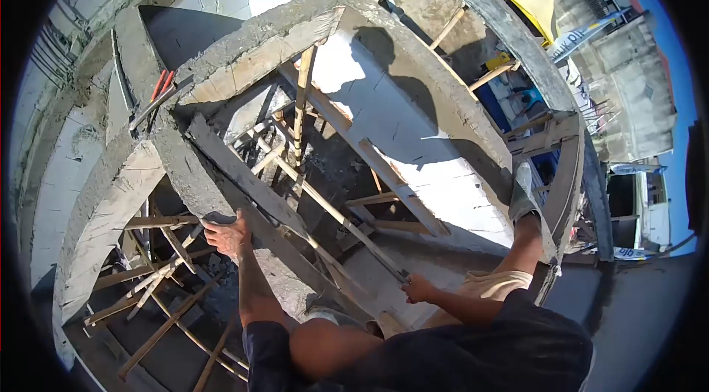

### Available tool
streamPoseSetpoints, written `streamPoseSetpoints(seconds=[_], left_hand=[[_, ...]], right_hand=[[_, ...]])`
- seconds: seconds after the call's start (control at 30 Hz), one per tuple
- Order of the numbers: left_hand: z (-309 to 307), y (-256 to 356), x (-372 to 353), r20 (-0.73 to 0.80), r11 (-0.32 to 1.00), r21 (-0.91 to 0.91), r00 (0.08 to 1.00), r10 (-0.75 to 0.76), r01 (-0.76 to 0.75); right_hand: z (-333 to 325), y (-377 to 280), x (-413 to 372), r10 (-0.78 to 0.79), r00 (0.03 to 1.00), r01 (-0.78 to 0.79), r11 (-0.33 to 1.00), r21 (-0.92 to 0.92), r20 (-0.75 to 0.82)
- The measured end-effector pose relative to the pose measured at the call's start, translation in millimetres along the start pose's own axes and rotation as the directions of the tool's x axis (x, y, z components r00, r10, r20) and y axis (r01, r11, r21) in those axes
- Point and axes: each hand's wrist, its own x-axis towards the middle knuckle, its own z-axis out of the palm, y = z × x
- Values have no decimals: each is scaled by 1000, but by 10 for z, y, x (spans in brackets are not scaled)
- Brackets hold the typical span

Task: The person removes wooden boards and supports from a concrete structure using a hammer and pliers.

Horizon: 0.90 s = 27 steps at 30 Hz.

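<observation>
My left hand (227,235) is at the edge of a rough grey concrete beam (193,179), left of centre. Its fingers are curled beside a small grey patch, and what they hold, if anything, is too small to tell. My right hand (419,289) is closed at the dark lower end of a long thin pole (343,221). This pole slants up and left over the opening between the beams. Two red-handled tools (164,83) lie where the beams meet at the upper left.
Bamboo and timber props (166,270) cross in the openings below. A sunlit white block wall (443,189) stands right of centre. My shod foot (523,193) rests on the right beam. A curved concrete edge (509,26) runs along the right, with a yellow sheet (533,9) beyond.
</observation>
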Motion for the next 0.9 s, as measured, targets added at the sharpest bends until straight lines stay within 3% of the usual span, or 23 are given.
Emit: streamPoseSetpoints(seconds=[0.03,0.1,0.13,0.17,0.23,0.4,0.47,0.53,0.63,0.67,0.73,0.77,0.9], left_hand=[[-4,30,24,48,1000,13,999,-5,4],[25,-58,48,107,999,44,994,8,-13],[116,-70,108,85,998,64,996,-16,10],[185,-56,122,72,996,78,997,-37,32],[182,-97,112,99,997,80,995,-11,3],[270,-124,163,78,989,148,997,19,-31],[308,-139,172,63,986,163,998,25,-35],[396,-46,43,187,990,114,981,55,-77],[528,72,-345,295,967,113,937,187,-229],[569,143,-434,318,959,109,923,217,-263],[633,178,-562,355,945,117,902,248,-306],[657,172,-594,366,940,126,896,253,-317],[653,108,-442,371,928,163,893,257,-335]], right_hand=[[-85,-102,-209,-195,979,172,950,-260,-64],[-294,-282,-618,18,998,-18,1000,-2,-63],[-380,-254,-777,-126,986,111,985,-133,-107],[-540,-492,-1098,-13,994,4,996,-88,-106],[-607,-670,-1455,21,984,-20,1000,5,-178],[-294,-718,-1135,-34,935,111,974,199,-353],[-257,-850,-1060,2,957,105,931,350,-292],[-219,-824,-1076,-49,939,130,967,220,-340],[-246,-842,-1517,-13,965,94,950,298,-263],[-218,-796,-1525,17,962,77,941,329,-274],[-144,-716,-1481,-115,948,179,963,199,-296],[-140,-738,-1407,-104,962,156,968,196,-251],[-159,-848,-1258,-108,983,148,948,282,-150]])
